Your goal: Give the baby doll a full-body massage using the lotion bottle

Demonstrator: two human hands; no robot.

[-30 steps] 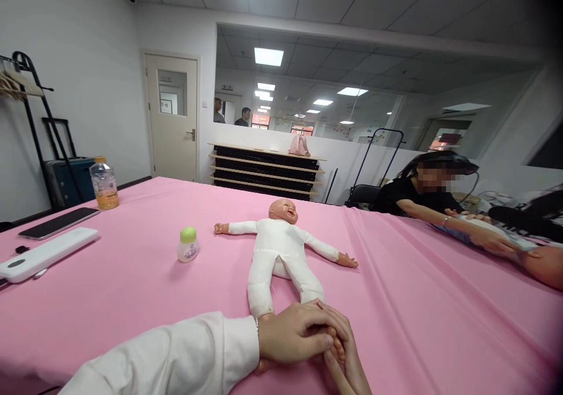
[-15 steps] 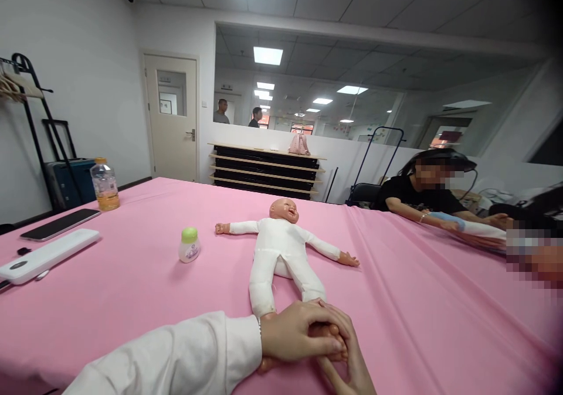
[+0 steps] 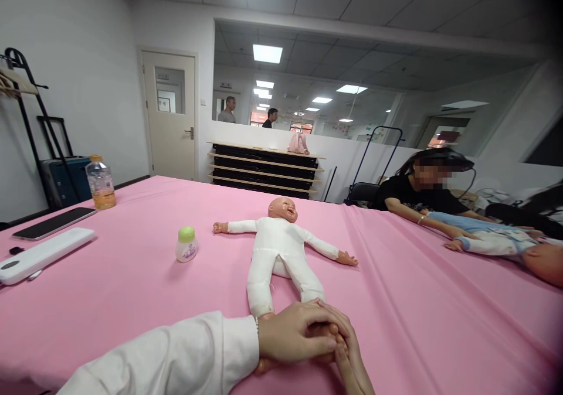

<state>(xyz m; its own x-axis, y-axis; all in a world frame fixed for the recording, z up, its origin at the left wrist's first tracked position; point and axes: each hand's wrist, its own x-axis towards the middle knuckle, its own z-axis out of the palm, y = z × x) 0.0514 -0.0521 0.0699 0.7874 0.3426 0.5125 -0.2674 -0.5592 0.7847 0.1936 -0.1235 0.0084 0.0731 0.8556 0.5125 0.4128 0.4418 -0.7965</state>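
The doll [image 3: 280,237] lies on its back on the pink cloth [image 3: 176,301], arms spread, its legs toward me. I have both hands closed around one of its feet: my left hand [image 3: 285,333] curls over it from the left, and my right hand [image 3: 352,342] cups it from the right, the two touching. Some toes [image 3: 335,330] show between them. The other foot [image 3: 263,365] pokes out beneath my left wrist. Left of the doll stands a small green-capped bottle [image 3: 187,245]; farther left I see a white device [image 3: 48,255], a phone [image 3: 55,223] and a drink bottle [image 3: 101,184]. At right, a person [image 3: 407,198] touches another doll [image 3: 497,237].
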